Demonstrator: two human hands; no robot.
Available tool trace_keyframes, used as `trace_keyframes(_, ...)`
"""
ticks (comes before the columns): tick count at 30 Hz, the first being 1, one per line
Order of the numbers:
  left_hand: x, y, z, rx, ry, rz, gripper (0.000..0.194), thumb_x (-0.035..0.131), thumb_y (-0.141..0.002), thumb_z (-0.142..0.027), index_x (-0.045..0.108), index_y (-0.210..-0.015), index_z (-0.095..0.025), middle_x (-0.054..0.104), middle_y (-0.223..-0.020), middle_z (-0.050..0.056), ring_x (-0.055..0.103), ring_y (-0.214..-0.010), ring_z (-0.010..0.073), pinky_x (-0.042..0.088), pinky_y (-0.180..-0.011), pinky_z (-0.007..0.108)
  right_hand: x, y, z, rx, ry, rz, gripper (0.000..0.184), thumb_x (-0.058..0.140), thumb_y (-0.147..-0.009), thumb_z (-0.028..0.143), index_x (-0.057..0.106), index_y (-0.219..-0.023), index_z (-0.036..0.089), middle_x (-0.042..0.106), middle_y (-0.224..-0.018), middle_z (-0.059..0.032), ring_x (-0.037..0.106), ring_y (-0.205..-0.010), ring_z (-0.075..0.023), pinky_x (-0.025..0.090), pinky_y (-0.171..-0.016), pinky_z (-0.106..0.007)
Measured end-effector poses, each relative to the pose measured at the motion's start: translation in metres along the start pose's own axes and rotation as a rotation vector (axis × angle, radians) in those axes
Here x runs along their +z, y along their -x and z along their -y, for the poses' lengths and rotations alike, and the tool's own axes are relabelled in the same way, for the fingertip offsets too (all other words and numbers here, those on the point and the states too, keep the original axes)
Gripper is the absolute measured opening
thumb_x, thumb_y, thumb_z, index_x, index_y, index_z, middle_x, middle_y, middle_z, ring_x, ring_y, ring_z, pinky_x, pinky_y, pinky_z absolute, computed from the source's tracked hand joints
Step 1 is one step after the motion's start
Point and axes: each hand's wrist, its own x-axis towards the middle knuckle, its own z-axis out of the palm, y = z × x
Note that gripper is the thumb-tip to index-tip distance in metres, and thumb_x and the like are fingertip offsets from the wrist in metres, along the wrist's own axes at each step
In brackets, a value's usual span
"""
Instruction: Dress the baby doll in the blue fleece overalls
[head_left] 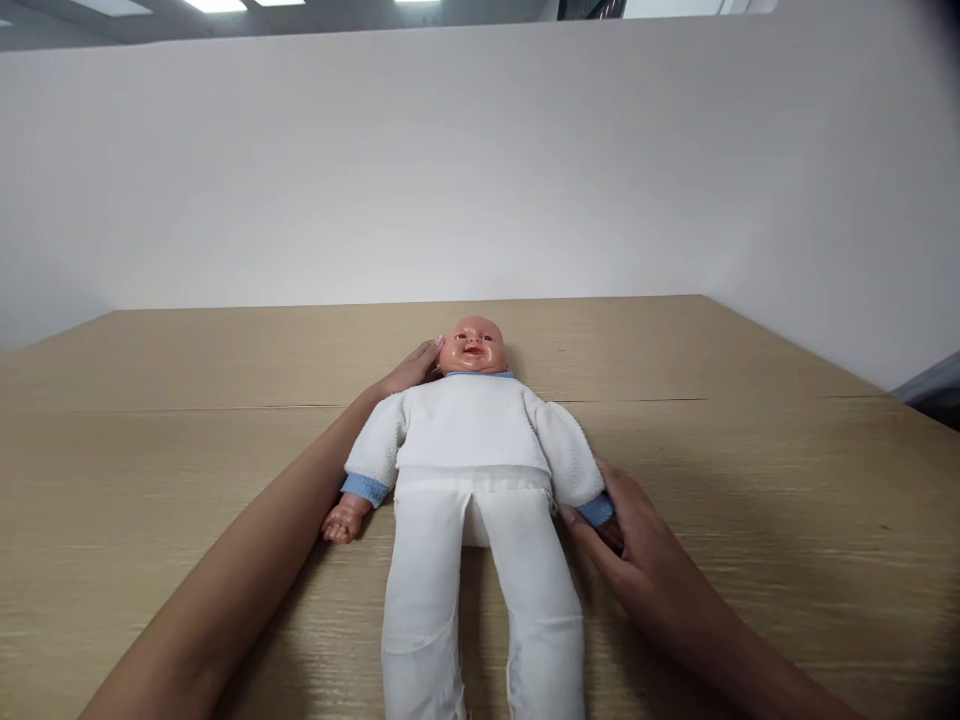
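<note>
A baby doll (469, 440) lies on its back on the wooden table (750, 470), head away from me, dressed in a white top with blue cuffs and white trousers. My left hand (411, 370) reaches along the doll's side and rests against the side of its head, fingers stretched and partly hidden behind it. My right hand (619, 525) lies beside the doll's hip, its fingers closed around the doll's hand at the blue cuff. The doll's other bare hand (343, 522) rests on the table by my left forearm.
A plain white wall (480, 160) stands along the table's far edge. The table's right edge runs diagonally at the right, with a dark grey object (937, 385) beyond it. Ceiling lights show at the top.
</note>
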Motion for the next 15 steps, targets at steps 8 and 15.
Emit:
trace_keyframes(8,0.005,0.009,-0.011,-0.039,-0.056,-0.046,0.048,0.076,-0.098,-0.061,0.072,-0.116,-0.017,0.078,-0.117,0.009,0.065,-0.130,0.0326,0.049,-0.118,0.045,0.000,0.000,0.002,-0.023,-0.009,0.000,0.051,0.057,-0.106,0.054,0.053,-0.150,0.028,0.066,-0.140,-0.0126,0.063,-0.128,-0.0352,0.052,-0.110,-0.056)
trace_keyframes(15,-0.001,-0.001,0.001,-0.029,0.065,-0.047,0.044,0.082,-0.093,-0.055,0.070,-0.114,-0.018,0.078,-0.114,0.008,0.069,-0.122,0.0284,0.049,-0.119,0.043,-0.001,0.003,0.002,-0.009,-0.034,0.015,0.054,0.059,-0.106,0.054,0.051,-0.152,0.028,0.065,-0.141,-0.0136,0.063,-0.128,-0.0347,0.054,-0.110,-0.054)
